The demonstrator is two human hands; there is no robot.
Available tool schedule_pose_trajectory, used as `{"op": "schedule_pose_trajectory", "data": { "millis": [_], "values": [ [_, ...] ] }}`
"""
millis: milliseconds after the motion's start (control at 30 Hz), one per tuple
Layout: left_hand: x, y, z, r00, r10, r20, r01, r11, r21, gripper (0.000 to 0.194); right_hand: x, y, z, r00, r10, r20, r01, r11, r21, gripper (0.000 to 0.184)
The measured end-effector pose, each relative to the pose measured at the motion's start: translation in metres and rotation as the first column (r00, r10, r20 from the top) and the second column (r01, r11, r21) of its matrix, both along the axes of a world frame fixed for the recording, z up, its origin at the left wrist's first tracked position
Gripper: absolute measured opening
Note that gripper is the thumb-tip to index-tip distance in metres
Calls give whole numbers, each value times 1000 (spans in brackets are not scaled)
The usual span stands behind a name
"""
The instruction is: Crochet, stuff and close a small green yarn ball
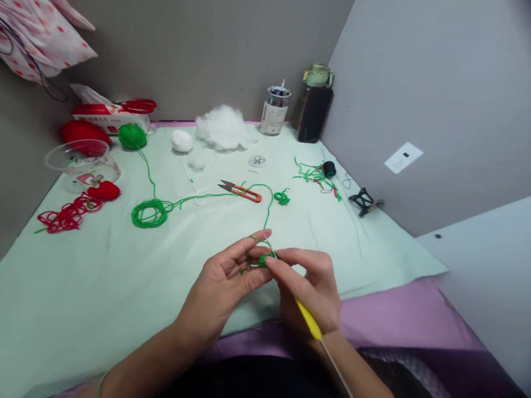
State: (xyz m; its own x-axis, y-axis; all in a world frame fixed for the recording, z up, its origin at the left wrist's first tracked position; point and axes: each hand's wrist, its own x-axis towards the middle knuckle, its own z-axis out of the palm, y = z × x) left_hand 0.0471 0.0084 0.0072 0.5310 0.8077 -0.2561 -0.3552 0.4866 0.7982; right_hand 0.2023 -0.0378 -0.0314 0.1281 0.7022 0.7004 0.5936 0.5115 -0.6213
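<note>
Near the table's front edge, my left hand [228,275] pinches a small green crochet piece [263,260] between thumb and fingers, with green yarn running over its raised index finger. My right hand [309,281] is closed round a crochet hook [309,319] with a yellow handle. The hook's thin metal tip meets the crochet piece and the strand by my left index finger. From there the green yarn [271,204] leads up past the orange thread snips [241,191] to a loose green coil [149,213] and a green yarn ball [132,136].
Red yarn [71,211] and a clear plastic bowl [83,167] lie at left, before a tissue box [112,120]. White stuffing [224,127], a can of pens [275,112] and a dark phone [314,114] stand along the back. Yarn scraps [312,172] and a black clip [363,202] lie at right.
</note>
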Motion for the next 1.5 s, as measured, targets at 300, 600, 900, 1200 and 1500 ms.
{"op": "schedule_pose_trajectory", "data": {
  "millis": [300, 600, 900, 1200, 1500],
  "values": [
    [-10, 8, 5, 987, -127, 103, 134, 989, -64, 43, 13, 6, 18, 933, 201, -299, -216, 976, -18, 30],
    [-21, 16, 7, 981, -188, -49, 189, 982, 20, 41, 26, 10, 26, 634, 252, -732, -404, 914, -35, 15],
    [-13, 12, 10, 961, -145, -237, 203, 949, 241, 58, 16, 10, 15, 759, 318, -568, -442, 892, -92, 16],
    [-12, 10, 9, 939, -20, -344, 184, 873, 452, 56, 19, 13, 14, 585, 317, -746, -553, 829, -82, 16],
    [-14, 15, 9, 907, 41, -419, 233, 781, 579, 49, 29, 15, 20, 565, 362, -741, -633, 766, -108, 19]
  ]
}}
